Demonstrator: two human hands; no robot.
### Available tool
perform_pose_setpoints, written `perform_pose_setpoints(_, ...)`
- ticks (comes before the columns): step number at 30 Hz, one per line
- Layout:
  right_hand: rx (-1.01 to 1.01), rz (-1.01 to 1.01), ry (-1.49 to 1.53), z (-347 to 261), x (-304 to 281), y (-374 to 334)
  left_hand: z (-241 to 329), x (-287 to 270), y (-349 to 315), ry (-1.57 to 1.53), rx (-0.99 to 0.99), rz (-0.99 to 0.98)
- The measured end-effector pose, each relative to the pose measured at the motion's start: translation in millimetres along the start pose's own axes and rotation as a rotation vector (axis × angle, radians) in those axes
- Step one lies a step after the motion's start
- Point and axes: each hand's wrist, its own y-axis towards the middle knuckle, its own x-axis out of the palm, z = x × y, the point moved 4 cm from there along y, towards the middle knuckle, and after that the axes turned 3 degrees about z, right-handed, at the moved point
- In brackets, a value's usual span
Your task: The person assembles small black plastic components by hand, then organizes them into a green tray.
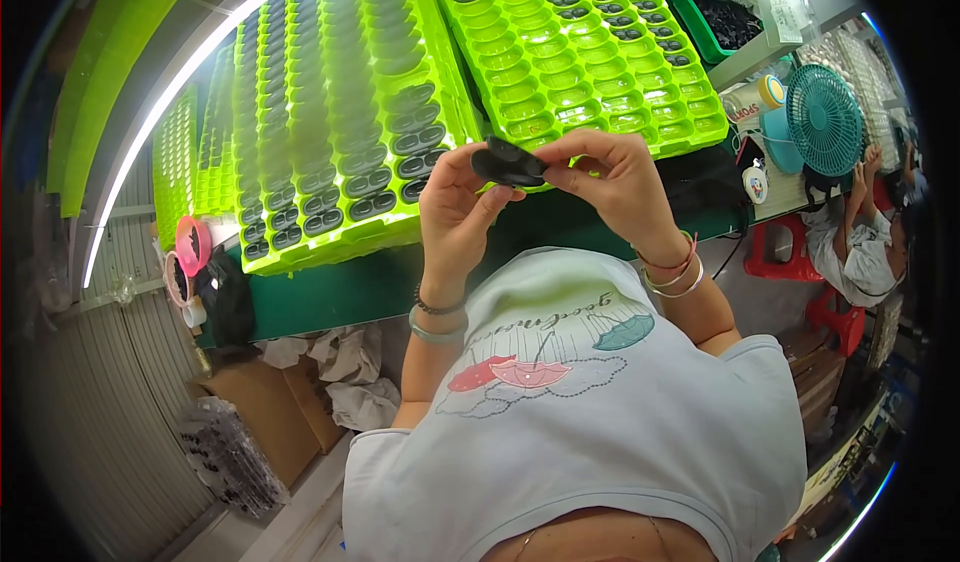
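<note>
A small glossy black oval plastic case (pixel 508 165) is held up in front of my chest, above the front edge of the bench. Its upper part stands tilted, like a raised lid. My left hand (pixel 460 205) grips it from the left, thumb below and fingers behind. On the other side, my right hand (pixel 607 177) pinches its right end between thumb and fingertips. Just beyond my left hand lies a lime-green tray (pixel 345 237) with rows of black oval pieces in its pockets. Past my right hand is a second lime-green tray (pixel 690 140), with bare pockets near me and black pieces farther back.
A green bin (pixel 690 17) of small black parts stands far right. Beside it are a teal fan (pixel 824 120) and a phone (pixel 748 152). Red stools (pixel 783 249) and another person (pixel 853 237) are at the right. A cardboard box (pixel 262 412) sits low left.
</note>
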Motion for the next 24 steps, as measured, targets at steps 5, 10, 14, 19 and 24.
perform_pose_setpoints(5, -0.438, 0.066, -0.509, -19, 11, -10, -1, -1, 0, 0.006, -0.014, 0.022)
perform_pose_setpoints(10, -0.685, 0.156, -0.770, -21, 24, -23, 0, 1, 0, -0.004, 0.000, 0.047)
perform_pose_setpoints(14, -0.707, 0.119, -0.821, -18, 26, -25, 0, 0, -1, -0.020, 0.001, 0.054)
perform_pose_setpoints(19, -0.729, 0.089, -0.899, -13, 26, -24, 4, 7, -1, -0.008, -0.037, 0.097)
perform_pose_setpoints(24, -0.700, 0.058, -0.740, -4, 23, -20, -2, 6, -4, 0.083, -0.075, 0.233)
